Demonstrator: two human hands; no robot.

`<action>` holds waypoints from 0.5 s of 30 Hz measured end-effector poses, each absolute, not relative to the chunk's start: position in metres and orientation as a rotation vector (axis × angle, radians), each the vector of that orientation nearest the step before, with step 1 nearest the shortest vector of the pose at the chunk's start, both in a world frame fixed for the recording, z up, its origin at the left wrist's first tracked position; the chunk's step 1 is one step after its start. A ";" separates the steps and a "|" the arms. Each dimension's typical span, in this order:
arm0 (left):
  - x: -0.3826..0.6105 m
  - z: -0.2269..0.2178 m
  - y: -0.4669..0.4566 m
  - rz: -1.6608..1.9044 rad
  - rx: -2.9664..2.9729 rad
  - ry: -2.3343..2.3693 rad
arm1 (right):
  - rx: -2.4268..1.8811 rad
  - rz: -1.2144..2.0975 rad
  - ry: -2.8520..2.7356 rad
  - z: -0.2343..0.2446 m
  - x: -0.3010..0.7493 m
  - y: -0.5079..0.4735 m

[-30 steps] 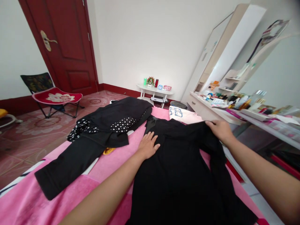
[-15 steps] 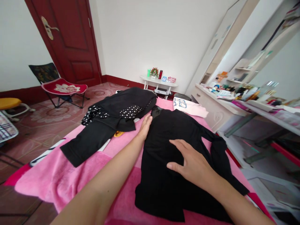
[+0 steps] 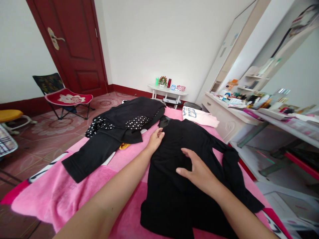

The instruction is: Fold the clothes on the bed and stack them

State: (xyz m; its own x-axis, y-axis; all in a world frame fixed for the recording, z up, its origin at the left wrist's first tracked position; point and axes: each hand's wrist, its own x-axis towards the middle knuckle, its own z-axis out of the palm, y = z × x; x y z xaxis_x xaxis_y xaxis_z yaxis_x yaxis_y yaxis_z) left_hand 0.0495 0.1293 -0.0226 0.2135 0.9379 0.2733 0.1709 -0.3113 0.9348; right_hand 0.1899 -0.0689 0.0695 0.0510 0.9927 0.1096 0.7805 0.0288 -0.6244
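Observation:
A black long-sleeved top (image 3: 171, 162) is spread out on the pink blanket (image 3: 124, 189), its right sleeve bent outward. My left hand (image 3: 155, 141) touches the top's left edge near the shoulder, fingers loosely extended and slightly bent. Over the middle of the top is my right hand (image 3: 195, 169), thumb and fingers apart with nothing between them; whether it touches the cloth I cannot tell. To the left lies a heap of black clothes (image 3: 127, 113) with a black-and-white patterned fabric (image 3: 137, 121) showing.
A folded light pink garment (image 3: 199, 116) rests at the bed's far right. Beyond the bed stands a low white table (image 3: 154, 88) with small items. A cluttered dresser (image 3: 221, 111) is on the right, a red folding chair (image 3: 68, 98) on the left.
The fingers of my left hand have bent a little at the top's edge. My right hand stays nearly in place, its fingers slightly more curved. The view has shifted slightly.

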 end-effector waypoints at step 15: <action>0.133 0.018 0.254 0.835 1.815 1.353 | -1.706 0.597 -2.209 0.024 0.151 -0.084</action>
State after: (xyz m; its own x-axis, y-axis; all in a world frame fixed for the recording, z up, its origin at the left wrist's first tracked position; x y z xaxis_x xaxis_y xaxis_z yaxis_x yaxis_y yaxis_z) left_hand 0.1334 0.2538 0.0181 0.2419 0.9669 0.0813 0.5061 -0.1972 0.8396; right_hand 0.1511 -0.0844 0.0235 -0.2590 0.9656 -0.0251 0.8468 0.2145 -0.4868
